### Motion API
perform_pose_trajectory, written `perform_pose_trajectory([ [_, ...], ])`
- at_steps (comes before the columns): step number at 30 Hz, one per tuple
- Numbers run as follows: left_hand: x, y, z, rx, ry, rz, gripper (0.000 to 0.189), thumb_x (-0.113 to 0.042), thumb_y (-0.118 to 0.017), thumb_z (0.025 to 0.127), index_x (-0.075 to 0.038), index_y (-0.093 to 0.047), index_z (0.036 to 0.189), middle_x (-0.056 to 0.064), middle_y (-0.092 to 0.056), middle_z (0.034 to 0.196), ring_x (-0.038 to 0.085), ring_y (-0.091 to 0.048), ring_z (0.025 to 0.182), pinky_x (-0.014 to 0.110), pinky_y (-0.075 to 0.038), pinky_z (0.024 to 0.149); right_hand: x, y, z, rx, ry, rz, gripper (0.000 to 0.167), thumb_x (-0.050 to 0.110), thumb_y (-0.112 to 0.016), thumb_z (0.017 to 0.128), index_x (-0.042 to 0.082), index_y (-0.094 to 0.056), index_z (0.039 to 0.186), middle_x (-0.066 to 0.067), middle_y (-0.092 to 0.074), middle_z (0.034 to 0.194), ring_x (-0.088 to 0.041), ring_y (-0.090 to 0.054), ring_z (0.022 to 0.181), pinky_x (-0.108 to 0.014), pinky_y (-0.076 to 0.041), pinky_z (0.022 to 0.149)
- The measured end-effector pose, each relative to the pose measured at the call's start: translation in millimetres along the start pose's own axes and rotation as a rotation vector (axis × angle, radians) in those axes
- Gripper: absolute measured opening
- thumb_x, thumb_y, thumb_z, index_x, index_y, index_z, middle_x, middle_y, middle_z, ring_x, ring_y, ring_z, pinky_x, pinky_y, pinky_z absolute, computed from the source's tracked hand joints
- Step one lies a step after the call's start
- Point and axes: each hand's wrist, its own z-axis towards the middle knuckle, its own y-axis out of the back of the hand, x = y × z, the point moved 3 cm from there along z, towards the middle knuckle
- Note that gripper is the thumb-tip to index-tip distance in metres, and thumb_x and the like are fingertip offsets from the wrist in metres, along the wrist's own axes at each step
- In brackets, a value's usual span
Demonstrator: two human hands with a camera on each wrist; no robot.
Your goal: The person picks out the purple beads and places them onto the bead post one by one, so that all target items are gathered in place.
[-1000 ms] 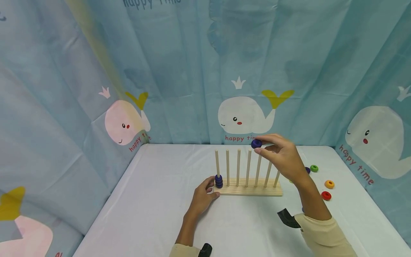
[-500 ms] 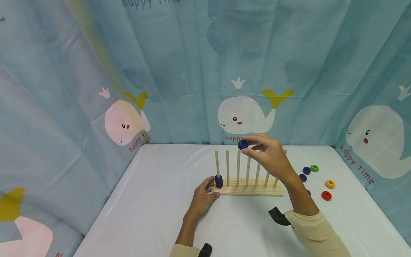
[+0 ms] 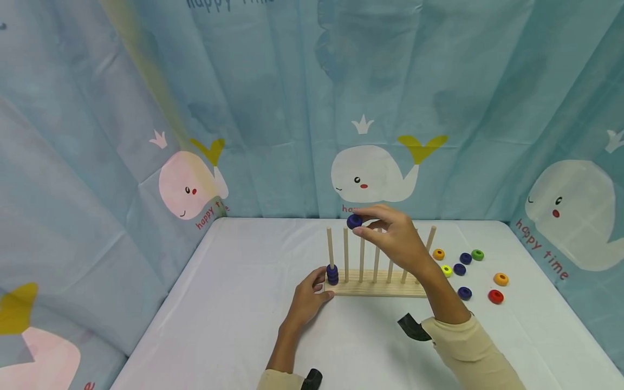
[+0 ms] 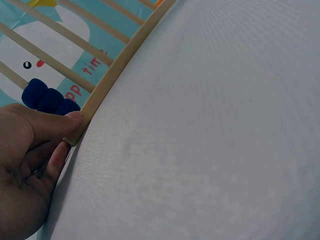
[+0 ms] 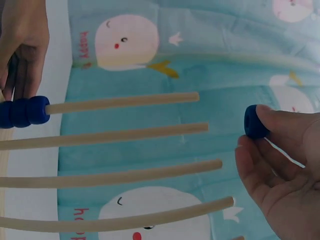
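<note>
My right hand [image 3: 396, 234] pinches a dark blue bead [image 3: 354, 221] between thumb and fingers, close above the second peg from the left. In the right wrist view this bead [image 5: 255, 122] is out beyond the peg tips, its hole facing them. The wooden peg stand [image 3: 380, 290] has a row of several upright pegs on a flat base. Three blue beads [image 3: 332, 275] are stacked at the bottom of its leftmost peg. With thumb in front, my left hand [image 3: 307, 298] grips the left end of the base; the left wrist view shows the thumb [image 4: 72, 119] beside the stacked beads.
Loose beads lie right of the stand on the white table [image 3: 234, 303]: several dark blue [image 3: 465, 293], a yellow one [image 3: 446, 271], a green one [image 3: 478, 255], a red one [image 3: 495, 297] and two orange [image 3: 500, 279]. A blue whale-print curtain [image 3: 273, 179] hangs behind.
My right hand has moved left over the pegs with the blue bead, uncovering loose beads on the right. The left hand keeps its place on the base.
</note>
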Motion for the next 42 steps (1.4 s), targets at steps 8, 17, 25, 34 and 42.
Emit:
perform_pose_trajectory([
  [8,2.1,0.5,0.8,0.001,-0.025,0.001,0.066,-0.008,-0.081,0.092,-0.012,-0.056,0.153,0.014,-0.063,0.147,0.033,-0.06,0.137,0.045,-0.053,0.114,0,-11,7.1,0.002,0.039,-0.056,0.037,0.01,-0.082,0.093,0.007,-0.075,0.129,-0.005,-0.075,0.124,-0.019,-0.07,0.11,-0.037,-0.063,0.094],
  [17,2.1,-0.2,1.7,-0.001,-0.009,-0.006,0.066,-0.008,-0.082,0.091,-0.015,-0.057,0.152,0.011,-0.064,0.147,0.031,-0.06,0.135,0.045,-0.054,0.114,-1,-20,9.3,0.034,-0.004,-0.085,0.035,0.014,-0.084,0.093,0.01,-0.077,0.127,-0.004,-0.074,0.129,-0.019,-0.068,0.108,-0.042,-0.062,0.089],
  [25,0.2,-0.3,0.4,0.0,-0.035,0.008,0.066,-0.008,-0.081,0.091,-0.014,-0.057,0.152,0.011,-0.064,0.147,0.031,-0.06,0.136,0.043,-0.054,0.113,-3,-28,11.0,0.059,-0.025,-0.108,0.035,0.015,-0.083,0.093,0.01,-0.076,0.128,-0.006,-0.074,0.13,-0.022,-0.069,0.118,-0.043,-0.06,0.092],
  [34,-1.2,0.3,-1.4,0.0,-0.03,0.001,0.064,-0.008,-0.081,0.092,-0.014,-0.057,0.152,0.013,-0.065,0.144,0.032,-0.06,0.135,0.045,-0.054,0.114,-8,-36,15.7,0.087,-0.01,-0.153,0.036,0.015,-0.082,0.094,0.006,-0.075,0.128,-0.006,-0.075,0.127,-0.023,-0.071,0.115,-0.045,-0.062,0.097],
  [42,-2.7,0.4,-1.4,-0.001,-0.035,0.002,0.065,-0.007,-0.08,0.092,-0.013,-0.056,0.152,0.013,-0.064,0.145,0.032,-0.06,0.136,0.045,-0.053,0.114,-8,-39,18.5,0.098,-0.022,-0.144,0.035,0.015,-0.081,0.095,0.006,-0.075,0.129,-0.007,-0.075,0.126,-0.027,-0.072,0.112,-0.046,-0.063,0.097],
])
